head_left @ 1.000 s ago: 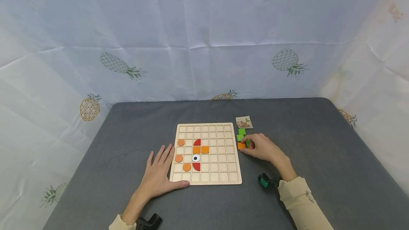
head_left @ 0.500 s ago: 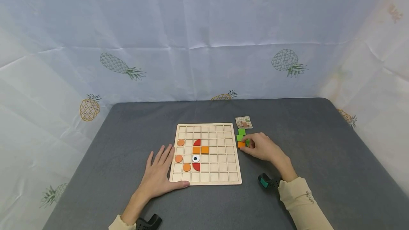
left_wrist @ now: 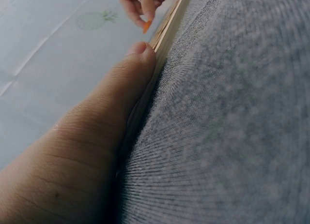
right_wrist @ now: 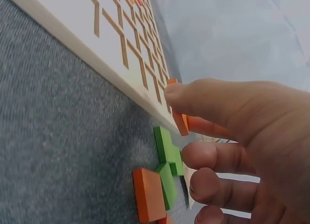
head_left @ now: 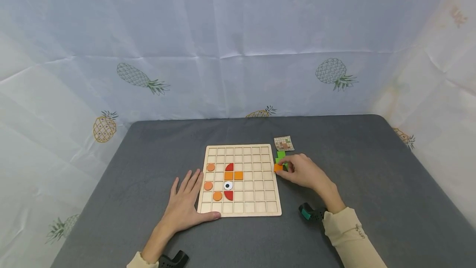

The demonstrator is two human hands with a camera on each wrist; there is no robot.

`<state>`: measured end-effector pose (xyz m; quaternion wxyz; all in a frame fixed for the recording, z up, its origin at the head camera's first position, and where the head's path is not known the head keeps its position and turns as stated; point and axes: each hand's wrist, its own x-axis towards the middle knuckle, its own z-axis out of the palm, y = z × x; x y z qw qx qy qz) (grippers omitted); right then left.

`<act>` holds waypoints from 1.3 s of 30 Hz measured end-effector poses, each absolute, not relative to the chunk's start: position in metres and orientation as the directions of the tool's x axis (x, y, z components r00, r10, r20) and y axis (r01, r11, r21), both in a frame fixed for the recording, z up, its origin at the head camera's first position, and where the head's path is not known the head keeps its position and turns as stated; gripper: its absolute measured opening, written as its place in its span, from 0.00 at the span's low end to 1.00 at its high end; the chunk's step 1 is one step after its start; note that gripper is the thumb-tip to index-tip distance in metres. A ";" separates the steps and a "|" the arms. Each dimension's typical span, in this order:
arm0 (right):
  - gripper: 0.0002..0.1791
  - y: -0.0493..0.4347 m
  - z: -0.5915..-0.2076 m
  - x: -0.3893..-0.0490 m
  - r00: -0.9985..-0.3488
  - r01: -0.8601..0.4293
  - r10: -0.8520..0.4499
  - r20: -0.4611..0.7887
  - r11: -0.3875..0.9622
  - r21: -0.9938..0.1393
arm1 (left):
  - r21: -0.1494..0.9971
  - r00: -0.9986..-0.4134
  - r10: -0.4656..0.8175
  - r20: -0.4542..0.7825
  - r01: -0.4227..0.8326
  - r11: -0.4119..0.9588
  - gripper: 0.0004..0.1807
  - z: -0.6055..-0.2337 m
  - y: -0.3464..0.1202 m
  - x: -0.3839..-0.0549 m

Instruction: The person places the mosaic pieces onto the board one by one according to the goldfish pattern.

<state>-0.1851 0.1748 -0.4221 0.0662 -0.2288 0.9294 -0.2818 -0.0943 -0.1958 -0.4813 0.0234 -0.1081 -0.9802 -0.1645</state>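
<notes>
Between thumb and forefinger my right hand (head_left: pixel 305 171) pinches an orange square tile (right_wrist: pixel 180 118), lifted beside the right edge of the wooden grid board (head_left: pixel 256 206). Green square tiles (right_wrist: pixel 165 146) and another orange tile (right_wrist: pixel 149 195) lie on the table beneath that hand. My left hand (head_left: pixel 186 204) rests at the board's lower left corner, fingers spread straight along its side and thumb on the front edge. On the board sit orange discs (head_left: pixel 217 196), red quarter-round pieces (head_left: pixel 228 195), two orange squares (head_left: pixel 238 175) and a white eye piece (head_left: pixel 228 185).
A small printed pattern card (head_left: pixel 284 143) lies beyond the green tiles, right of the board. The dark grey table (head_left: pixel 167 144) ends at a pale curtain (head_left: pixel 238 86) printed with pineapples.
My right hand has lifted the orange tile off the pile and moved it slightly left, toward the board. The left hand stays where it was.
</notes>
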 end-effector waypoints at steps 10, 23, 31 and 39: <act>0.16 0.161 -0.416 -0.181 -0.861 -0.431 -0.509 0.015 0.712 -0.555 | 0.333 -0.977 0.204 0.065 0.214 0.918 0.72 -0.480 -0.196 -0.094; 0.14 0.134 -0.416 -0.176 -0.838 -0.451 -0.545 0.009 0.683 -0.575 | 0.330 -0.976 0.205 0.075 0.218 0.918 0.72 -0.481 -0.196 -0.094; 0.12 0.117 -0.414 -0.173 -0.815 -0.472 -0.580 0.006 0.657 -0.587 | 0.326 -0.975 0.206 0.080 0.221 0.919 0.72 -0.481 -0.196 -0.094; 0.15 0.099 -0.414 -0.169 -0.790 -0.508 -0.614 0.011 0.643 -0.573 | 0.315 -0.973 0.208 0.096 0.228 0.921 0.72 -0.482 -0.196 -0.094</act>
